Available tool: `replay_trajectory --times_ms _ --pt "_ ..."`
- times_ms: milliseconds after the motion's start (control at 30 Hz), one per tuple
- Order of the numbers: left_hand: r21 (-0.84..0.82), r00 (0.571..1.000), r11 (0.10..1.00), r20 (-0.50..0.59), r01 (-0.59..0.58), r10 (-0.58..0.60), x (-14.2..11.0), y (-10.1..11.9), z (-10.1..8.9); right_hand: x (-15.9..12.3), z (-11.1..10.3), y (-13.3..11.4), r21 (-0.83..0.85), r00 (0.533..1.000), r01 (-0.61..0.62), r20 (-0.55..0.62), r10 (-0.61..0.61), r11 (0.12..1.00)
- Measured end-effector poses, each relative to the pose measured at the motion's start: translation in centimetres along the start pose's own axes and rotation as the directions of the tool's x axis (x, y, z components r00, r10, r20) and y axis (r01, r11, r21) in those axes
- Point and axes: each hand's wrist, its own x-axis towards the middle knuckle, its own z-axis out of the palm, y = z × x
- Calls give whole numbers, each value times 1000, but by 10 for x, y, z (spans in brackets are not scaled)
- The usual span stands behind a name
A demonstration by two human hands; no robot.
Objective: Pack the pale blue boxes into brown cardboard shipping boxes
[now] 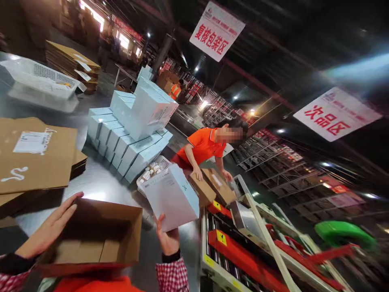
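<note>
My right hand grips a pale blue and white box from below, holding it tilted above the steel table. My left hand lies flat with fingers stretched out on the left rim of an open brown carton right in front of me. The carton's inside looks bare. Both my sleeves are red and white checked.
A stack of pale blue boxes stands mid-table. Flat cardboard sheets lie at left. A white basket sits far left. A white bin of small bottles is behind the held box. A person in orange handles cartons by a red roller conveyor.
</note>
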Motion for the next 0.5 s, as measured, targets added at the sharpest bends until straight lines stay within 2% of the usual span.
replay_trajectory --times_ms 133,233,500 --pt "-27 1000 1000 -24 5 -5 0 6 2 -3 -5 -4 -202 996 29 89 -11 979" --pt "-34 998 999 -59 -36 34 0 8 4 -4 -4 -8 -319 990 58 140 -14 946" --pt "11 982 993 -148 -121 121 0 1 7 2 -1 -5 -494 994 68 108 -16 867"
